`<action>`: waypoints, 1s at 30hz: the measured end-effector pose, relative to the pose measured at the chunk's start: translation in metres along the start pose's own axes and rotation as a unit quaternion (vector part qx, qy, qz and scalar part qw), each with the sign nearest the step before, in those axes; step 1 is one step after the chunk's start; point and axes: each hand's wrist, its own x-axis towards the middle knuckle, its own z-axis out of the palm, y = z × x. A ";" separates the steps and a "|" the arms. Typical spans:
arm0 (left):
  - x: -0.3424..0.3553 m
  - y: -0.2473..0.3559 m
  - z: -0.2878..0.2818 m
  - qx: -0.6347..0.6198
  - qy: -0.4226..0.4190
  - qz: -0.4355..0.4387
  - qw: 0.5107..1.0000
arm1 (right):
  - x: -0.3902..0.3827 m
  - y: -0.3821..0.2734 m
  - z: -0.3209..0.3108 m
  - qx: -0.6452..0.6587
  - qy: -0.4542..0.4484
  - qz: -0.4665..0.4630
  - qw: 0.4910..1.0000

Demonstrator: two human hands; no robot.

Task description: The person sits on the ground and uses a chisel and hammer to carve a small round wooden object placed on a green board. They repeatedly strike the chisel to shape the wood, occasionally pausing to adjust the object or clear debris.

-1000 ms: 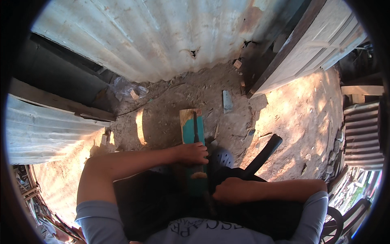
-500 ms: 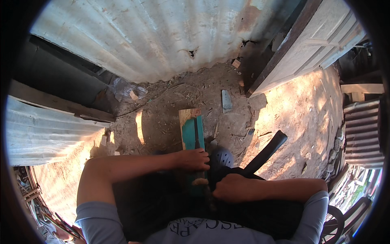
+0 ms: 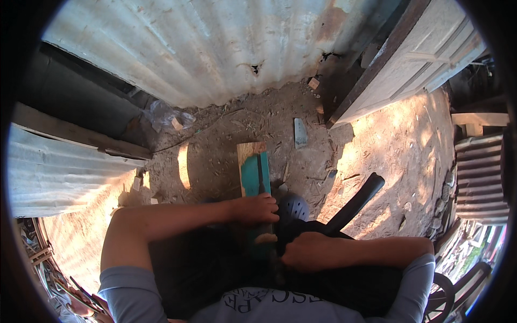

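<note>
A board point(image 3: 249, 169) with teal paint and bare wood at its far end lies lengthwise before me. A long, narrow dark metal tool point(image 3: 260, 168) runs along it, and my left hand point(image 3: 258, 210) is closed around that tool. A pale band point(image 3: 265, 238) shows below that hand, too dim to identify. My right hand point(image 3: 301, 248) is closed near the board's lower end, in shadow; what it grips is hidden. Beside it a thick black bar point(image 3: 358, 199) slants up to the right. A grey perforated clog point(image 3: 295, 209) sits just right of the board.
Corrugated metal sheets point(image 3: 226, 48) stand ahead, more point(image 3: 54, 177) at the left. A wooden door point(image 3: 414, 59) leans at upper right. The dirt ground point(image 3: 210, 134) holds scraps, a plastic sheet point(image 3: 164, 116) and a grey offcut point(image 3: 300, 133). A ribbed rusty sheet point(image 3: 479, 177) is at far right.
My left hand has moved slightly down and right along the board with the tool. The black bar's upper end has shifted up and right. My right hand has barely moved.
</note>
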 end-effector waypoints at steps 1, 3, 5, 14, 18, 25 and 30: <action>0.002 0.000 -0.004 -0.010 0.006 -0.006 1.000 | -0.002 -0.004 -0.004 0.001 0.003 -0.004 1.000; 0.006 0.001 -0.012 -0.029 0.005 -0.018 0.999 | -0.006 -0.012 -0.011 -0.003 0.014 -0.017 1.000; 0.010 0.001 -0.021 -0.047 -0.011 -0.032 0.998 | -0.009 -0.018 -0.019 -0.013 0.030 -0.035 0.999; 0.011 0.002 -0.024 -0.065 0.005 -0.052 0.996 | -0.016 -0.013 -0.023 -0.026 0.087 -0.008 0.996; 0.011 0.003 -0.027 -0.075 0.017 -0.054 0.996 | -0.016 -0.013 -0.023 -0.030 0.083 -0.002 0.996; 0.011 0.004 -0.028 -0.083 -0.018 -0.055 0.995 | -0.021 -0.025 -0.027 -0.022 0.064 -0.010 0.998; 0.004 0.000 -0.014 -0.065 -0.021 -0.036 0.997 | -0.022 -0.025 -0.042 0.032 0.001 0.006 0.999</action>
